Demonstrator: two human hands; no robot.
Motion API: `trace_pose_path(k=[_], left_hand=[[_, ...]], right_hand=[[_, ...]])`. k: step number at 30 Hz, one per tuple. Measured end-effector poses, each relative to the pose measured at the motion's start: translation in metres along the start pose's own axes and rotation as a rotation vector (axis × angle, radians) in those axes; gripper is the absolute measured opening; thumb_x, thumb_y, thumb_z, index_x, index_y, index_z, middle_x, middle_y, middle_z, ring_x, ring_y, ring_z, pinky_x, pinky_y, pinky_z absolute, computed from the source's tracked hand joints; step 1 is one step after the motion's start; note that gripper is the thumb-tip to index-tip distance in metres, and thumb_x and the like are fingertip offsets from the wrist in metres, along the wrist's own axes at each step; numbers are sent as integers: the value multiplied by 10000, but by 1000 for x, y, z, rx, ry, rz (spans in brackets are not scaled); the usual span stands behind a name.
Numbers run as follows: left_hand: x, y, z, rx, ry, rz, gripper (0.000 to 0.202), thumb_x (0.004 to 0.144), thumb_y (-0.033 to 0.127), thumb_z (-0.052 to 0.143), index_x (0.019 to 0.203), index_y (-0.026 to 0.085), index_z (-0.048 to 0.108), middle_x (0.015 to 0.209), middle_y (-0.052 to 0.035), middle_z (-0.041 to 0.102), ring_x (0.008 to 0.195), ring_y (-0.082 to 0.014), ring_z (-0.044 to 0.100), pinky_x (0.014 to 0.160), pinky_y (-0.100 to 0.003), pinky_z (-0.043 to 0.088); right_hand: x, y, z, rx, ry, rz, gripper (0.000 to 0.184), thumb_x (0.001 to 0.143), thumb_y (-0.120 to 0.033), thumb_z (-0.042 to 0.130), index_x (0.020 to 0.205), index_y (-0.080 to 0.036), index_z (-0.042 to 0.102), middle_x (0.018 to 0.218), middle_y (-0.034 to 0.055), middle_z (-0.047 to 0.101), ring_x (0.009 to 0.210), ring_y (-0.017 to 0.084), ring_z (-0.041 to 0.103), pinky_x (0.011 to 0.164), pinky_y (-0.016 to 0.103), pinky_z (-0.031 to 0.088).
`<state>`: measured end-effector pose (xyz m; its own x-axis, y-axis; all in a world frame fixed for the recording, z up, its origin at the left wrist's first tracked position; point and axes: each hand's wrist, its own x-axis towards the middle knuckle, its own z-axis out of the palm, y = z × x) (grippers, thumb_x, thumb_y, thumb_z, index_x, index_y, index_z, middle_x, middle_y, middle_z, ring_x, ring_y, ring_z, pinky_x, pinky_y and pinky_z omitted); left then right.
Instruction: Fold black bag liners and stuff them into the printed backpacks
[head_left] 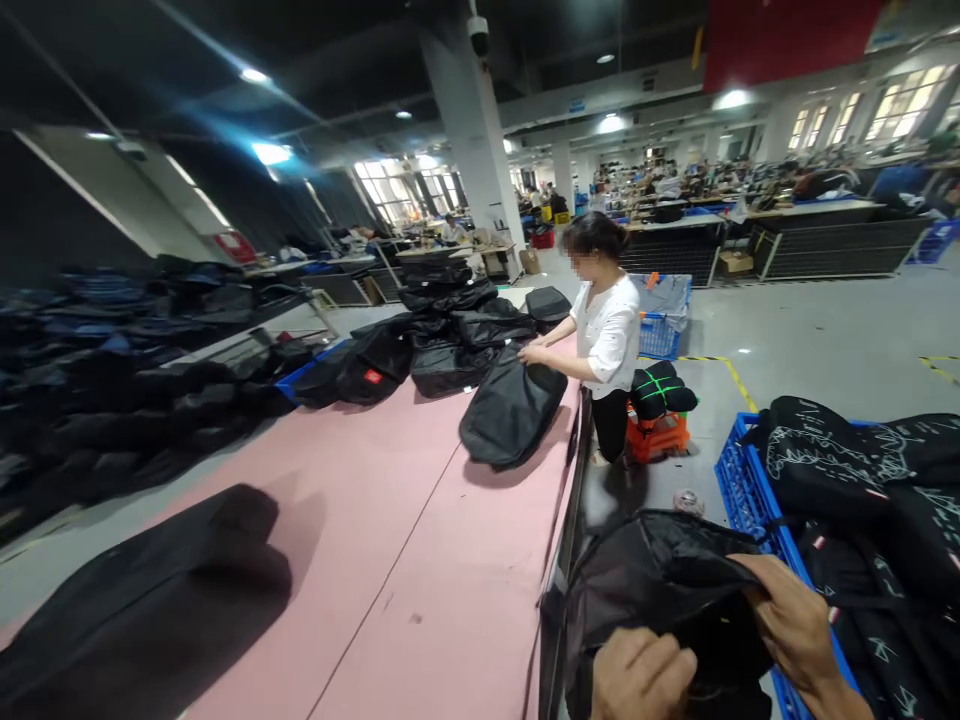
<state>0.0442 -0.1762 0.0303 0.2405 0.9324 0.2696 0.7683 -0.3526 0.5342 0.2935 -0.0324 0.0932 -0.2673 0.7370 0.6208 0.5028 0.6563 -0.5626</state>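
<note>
A black fabric bag (637, 570) hangs at the near right edge of the pink table, its mouth pulled apart and facing me. My left hand (643, 672) is closed on the near rim, knuckles up. On the right side of the opening, my right hand (795, 615) grips the edge, with its thumb and some fingertips hidden by the cloth. The inside of the bag is dark. Another black bag (150, 600) lies on the table at the lower left, apart from both hands.
Across the pink table (390, 520), a person in a white top (611, 320) handles a black bag (514, 410). Several black bags (450, 330) are piled behind. A blue crate (739, 480) with patterned black bags stands at right, near an orange stool (656, 435).
</note>
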Motion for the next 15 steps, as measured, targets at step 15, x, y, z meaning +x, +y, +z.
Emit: trace_pose_path(k=[15], left_hand=[[229,-104,8,-247,4,-536,500,964,272,507,1383,297,779,1277,-104,852,1172,-352,783,1056,-506,590]], right_hand=[[104,151,61,242,-418,565,448,942,-582,681,662,-242,602,631,-11,613,619,183,570,602,278,455]])
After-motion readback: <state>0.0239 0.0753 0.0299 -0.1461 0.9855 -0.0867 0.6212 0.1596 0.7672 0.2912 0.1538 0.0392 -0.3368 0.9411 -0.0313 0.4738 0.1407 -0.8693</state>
